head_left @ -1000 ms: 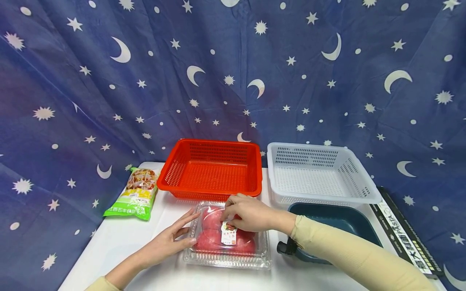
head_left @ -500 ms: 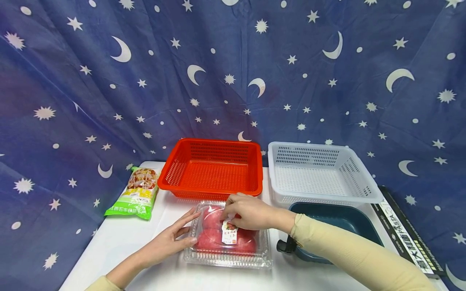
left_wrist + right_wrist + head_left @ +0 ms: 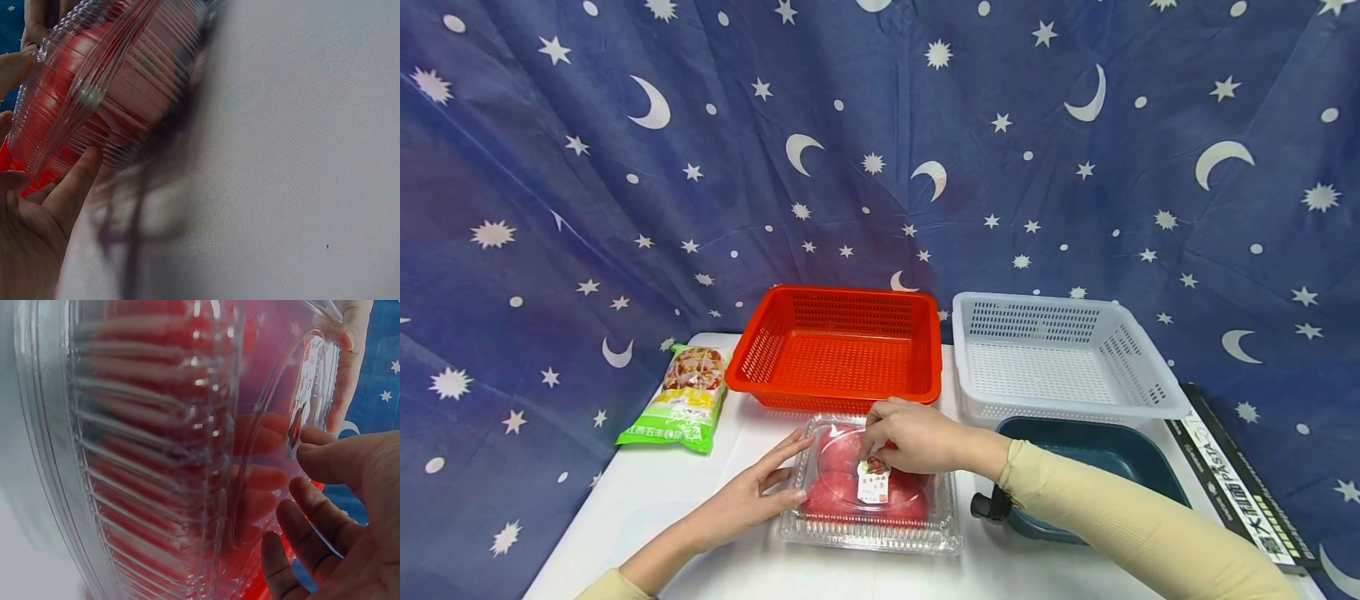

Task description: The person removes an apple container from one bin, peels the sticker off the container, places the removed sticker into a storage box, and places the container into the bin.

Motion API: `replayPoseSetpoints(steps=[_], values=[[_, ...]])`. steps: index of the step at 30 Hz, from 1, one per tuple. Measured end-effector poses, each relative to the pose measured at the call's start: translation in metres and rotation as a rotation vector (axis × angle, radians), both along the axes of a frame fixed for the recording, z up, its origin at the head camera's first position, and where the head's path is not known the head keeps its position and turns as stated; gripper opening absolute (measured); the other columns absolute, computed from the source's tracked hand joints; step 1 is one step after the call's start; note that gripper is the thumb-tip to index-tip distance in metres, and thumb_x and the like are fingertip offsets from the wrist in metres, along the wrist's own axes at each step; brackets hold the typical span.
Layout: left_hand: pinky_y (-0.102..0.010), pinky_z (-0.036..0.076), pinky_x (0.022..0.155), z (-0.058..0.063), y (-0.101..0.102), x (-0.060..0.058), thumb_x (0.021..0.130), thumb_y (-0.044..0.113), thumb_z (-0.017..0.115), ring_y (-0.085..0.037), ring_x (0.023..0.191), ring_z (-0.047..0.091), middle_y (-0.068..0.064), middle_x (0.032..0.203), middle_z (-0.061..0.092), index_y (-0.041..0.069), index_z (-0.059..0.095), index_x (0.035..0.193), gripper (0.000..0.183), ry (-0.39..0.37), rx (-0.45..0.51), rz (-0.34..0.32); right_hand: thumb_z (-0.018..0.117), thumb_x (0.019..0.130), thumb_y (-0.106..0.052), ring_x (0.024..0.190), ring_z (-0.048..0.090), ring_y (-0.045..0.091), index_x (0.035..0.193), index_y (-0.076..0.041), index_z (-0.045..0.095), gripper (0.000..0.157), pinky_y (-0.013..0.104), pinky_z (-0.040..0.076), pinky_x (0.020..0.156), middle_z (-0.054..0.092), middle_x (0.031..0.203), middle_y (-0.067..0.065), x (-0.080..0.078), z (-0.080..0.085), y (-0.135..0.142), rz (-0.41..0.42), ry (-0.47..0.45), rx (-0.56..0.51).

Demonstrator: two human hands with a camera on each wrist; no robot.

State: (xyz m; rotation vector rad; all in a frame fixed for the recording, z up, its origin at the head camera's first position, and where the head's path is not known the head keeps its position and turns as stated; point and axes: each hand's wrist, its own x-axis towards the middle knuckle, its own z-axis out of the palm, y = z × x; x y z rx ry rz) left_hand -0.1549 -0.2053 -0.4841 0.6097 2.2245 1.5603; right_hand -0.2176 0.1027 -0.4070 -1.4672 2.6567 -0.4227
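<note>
The label [image 3: 872, 487] may well tear, as it is a small slip and the right hand [image 3: 913, 437] works at just one end of it, thumb and forefinger closing on that edge in a pinch with the other fingers curled behind. A sudden pull could also lift or drag the clear box [image 3: 868, 540]: the left hand [image 3: 752, 496] is not grasping, only laying fairly straight fingers along the left side. Pressing hard on the lid [image 3: 910, 504] might dent its thin plastic.

The clear box sits on the white table [image 3: 610, 500], in front of the red basket [image 3: 827, 400], lid down over large, rounded red pieces [image 3: 831, 496]; glare and ribbing make it hard to say what they are. The red basket and the white basket [image 3: 1037, 372] beside it show their holed floors. The dark blue tub [image 3: 1097, 446] lies partly under the right sleeve [image 3: 1120, 517], so its inside is only partly visible. At the left, the green food bag [image 3: 681, 404] has food printed on it; what it really holds cannot be told.
</note>
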Motion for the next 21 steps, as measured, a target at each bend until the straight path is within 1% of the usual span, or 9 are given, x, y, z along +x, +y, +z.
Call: replayPoseSetpoints(steps=[5,8,15,17,19,21], values=[[-0.02,0.035,0.11,0.0001,-0.0001,0.0004,0.101,0.023,0.068,-0.039,0.145,0.035,-0.005,0.172,0.007,0.029,0.033,0.161,0.07,-0.002,-0.011,0.008,0.073,0.091,-0.013,0.101,0.056,0.01,0.099,-0.026,0.076,0.016,0.026,0.048,0.091,0.064,0.103,-0.009,0.0007,-0.0011,-0.0025,-0.011,0.01,0.027],[-0.019,0.034,0.11,0.0005,0.0002,0.0003,0.1,0.023,0.069,-0.037,0.145,0.036,-0.002,0.172,0.008,0.031,0.033,0.161,0.071,-0.021,-0.013,0.013,0.074,0.091,-0.014,0.102,0.055,0.01,0.098,-0.027,0.074,0.014,0.028,0.048,0.091,0.063,0.104,-0.009,0.0011,-0.002,-0.0041,-0.017,0.016,0.049],[-0.02,0.035,0.111,-0.0009,-0.0002,0.0001,0.1,0.021,0.069,-0.04,0.147,0.031,-0.007,0.171,0.008,0.026,0.033,0.161,0.071,0.01,0.007,-0.005,0.073,0.091,-0.013,0.098,0.055,0.009,0.091,-0.027,0.068,0.014,0.028,0.046,0.092,0.063,0.1,-0.009,0.0015,-0.0019,-0.0073,-0.019,0.012,0.061],[-0.02,0.034,0.111,-0.0006,0.0001,0.0001,0.1,0.021,0.069,-0.038,0.147,0.031,-0.005,0.171,0.008,0.027,0.033,0.161,0.071,0.002,0.006,-0.002,0.073,0.092,-0.014,0.096,0.054,0.009,0.095,-0.025,0.069,0.012,0.028,0.046,0.092,0.064,0.1,-0.008,0.0012,-0.0013,-0.0076,-0.017,0.004,0.054],[-0.02,0.034,0.111,-0.0001,0.0003,0.0002,0.1,0.021,0.069,-0.038,0.147,0.031,-0.005,0.172,0.009,0.027,0.033,0.161,0.072,-0.002,0.004,-0.001,0.074,0.092,-0.015,0.095,0.054,0.008,0.103,-0.023,0.072,0.013,0.028,0.047,0.09,0.065,0.101,-0.007,0.0011,-0.0006,-0.0071,-0.012,0.0,0.046],[-0.02,0.034,0.111,0.0003,0.0004,0.0003,0.1,0.021,0.069,-0.038,0.147,0.031,-0.005,0.171,0.009,0.027,0.033,0.161,0.071,-0.005,0.004,-0.001,0.075,0.093,-0.016,0.094,0.054,0.008,0.111,-0.022,0.076,0.019,0.027,0.047,0.087,0.064,0.1,-0.007,0.0008,0.0002,-0.0062,-0.003,0.001,0.044]])
